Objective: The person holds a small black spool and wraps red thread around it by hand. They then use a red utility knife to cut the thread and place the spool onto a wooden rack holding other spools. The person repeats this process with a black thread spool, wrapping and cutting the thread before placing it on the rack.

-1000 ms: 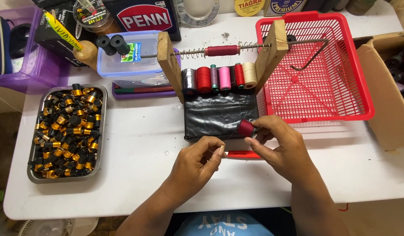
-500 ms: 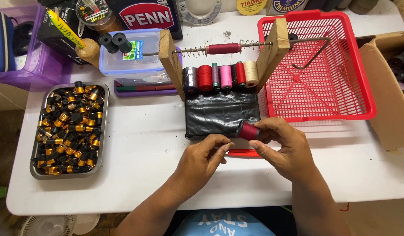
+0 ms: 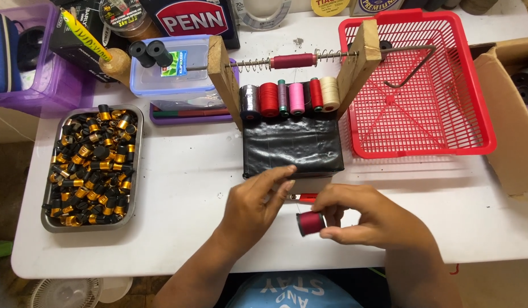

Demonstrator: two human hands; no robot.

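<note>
1. Spool (image 3: 310, 223) of dark red thread, small and round, is pinched in the right hand (image 3: 366, 219) just above the white table (image 3: 178, 188), near its front edge; the thumb and fingers are closed around the spool's far end. A round, smooth body held only at one end could roll out of that pinch and drop off the table's near edge.

2. Left hand (image 3: 258, 205) hovers just beside the spool with fingers loosely extended and holding nothing that I can make out; whether a thread end runs between the hands is too fine to tell. If one does, a tug from either side could unwind it or snap it.

3. Red-handled tool (image 3: 304, 197) lies on the table between the two hands, partly hidden by them. I cannot tell what kind it is; a careless sweep of a wrist could knock it away or catch a finger on it.

4. Black block (image 3: 292, 148) sits just beyond the fingertips, carrying a wooden frame (image 3: 221, 80) with a row of thread spools (image 3: 289, 97) and a sprung rod (image 3: 292, 60) bearing another reel. A forward reach could bump the frame and shake the row loose.

5. Metal tray (image 3: 47, 217) full of small black-and-gold pieces stands well to the left, and a red basket (image 3: 423, 151) to the right. An elbow swinging wide could jolt the tray and scatter its contents.
</note>
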